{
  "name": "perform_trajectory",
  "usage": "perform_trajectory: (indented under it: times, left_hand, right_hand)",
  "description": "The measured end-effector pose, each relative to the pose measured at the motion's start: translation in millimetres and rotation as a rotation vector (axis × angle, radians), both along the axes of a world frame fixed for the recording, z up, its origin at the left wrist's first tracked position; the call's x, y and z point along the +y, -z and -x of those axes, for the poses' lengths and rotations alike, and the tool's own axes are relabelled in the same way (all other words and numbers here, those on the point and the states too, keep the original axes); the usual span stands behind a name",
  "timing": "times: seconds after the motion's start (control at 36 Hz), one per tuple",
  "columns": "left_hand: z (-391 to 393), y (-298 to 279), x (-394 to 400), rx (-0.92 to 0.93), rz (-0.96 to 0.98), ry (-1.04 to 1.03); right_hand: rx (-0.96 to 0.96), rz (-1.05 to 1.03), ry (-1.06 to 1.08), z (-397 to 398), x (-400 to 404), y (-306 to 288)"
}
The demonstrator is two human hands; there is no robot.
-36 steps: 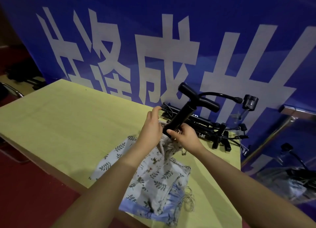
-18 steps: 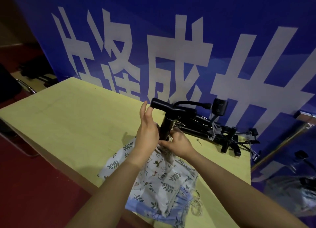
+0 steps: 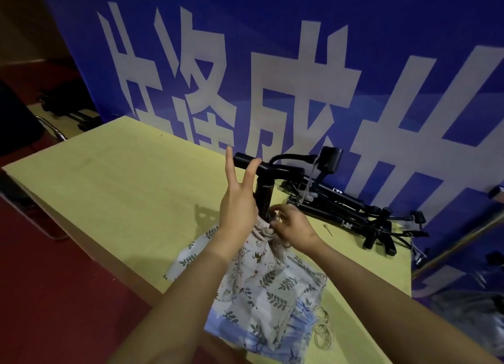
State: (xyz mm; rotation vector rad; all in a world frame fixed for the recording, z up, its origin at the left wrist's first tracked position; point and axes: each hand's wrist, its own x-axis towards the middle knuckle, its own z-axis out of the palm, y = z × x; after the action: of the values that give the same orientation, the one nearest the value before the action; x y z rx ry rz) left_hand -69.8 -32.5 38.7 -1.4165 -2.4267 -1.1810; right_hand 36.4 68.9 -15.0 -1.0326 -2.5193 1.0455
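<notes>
Pump [image 3: 264, 197] upright in cloth bag [image 3: 261, 281] | right hand [image 3: 293, 227] pinches bag mouth

One wide-angle camera, worn on the person's head, is looking forward and down across the desk [image 3: 114, 189] toward the blue banner [image 3: 300, 22], sitting close above the left hand [image 3: 237, 211] and right hand [image 3: 293, 227].

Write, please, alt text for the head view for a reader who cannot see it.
A right hand pinches the gathered mouth of a printed cloth bag around an upright black T-handle pump on a yellow table; the left hand raises two straight fingers beside the handle. More black pumps lie behind.
</notes>
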Motion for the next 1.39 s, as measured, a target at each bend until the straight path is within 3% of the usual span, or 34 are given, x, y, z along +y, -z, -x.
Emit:
perform_trajectory:
  times: [0.11,0.25,0.39,0.53,0.64,0.75,1.0,1.14,1.25,1.39]
  left_hand:
    - [1,-4,3,-0.001,0.025,-0.007]
    - [-2,-6,4,0.014,0.043,-0.002]
    - [-6,-6,5,0.022,0.061,0.006]
    - [-10,-7,3,0.041,0.077,0.014]
    - [-16,-6,3,0.048,0.091,0.02]
    - [-22,-10,3,0.043,0.1,0.028]
    - [-31,-31,8,0.254,0.109,0.088]
    - [-28,-37,9,0.352,0.092,0.104]
    - [-26,-38,9,0.399,0.047,0.123]
    - [-33,-55,7,0.408,0.0,0.141]
  right_hand:
    - [0.138,0.049,0.161,-9,12,0]
    - [-0.187,-0.052,0.024,-18,22,-7]
    - [-0.188,-0.085,0.055,-26,22,-7]
    - [0.13,0.093,0.161,-39,20,-1]
    - [0.554,0.49,0.338,-42,16,-19]
    - [0.667,0.709,0.425,-44,16,-48]
    - [0.743,0.57,0.281,-54,21,-84]
    - [0.752,0.557,0.1,-60,18,-103]
    - [0.809,0.55,0.065,-63,18,-126]
    - [0.851,0.399,0.085,-66,14,-155]
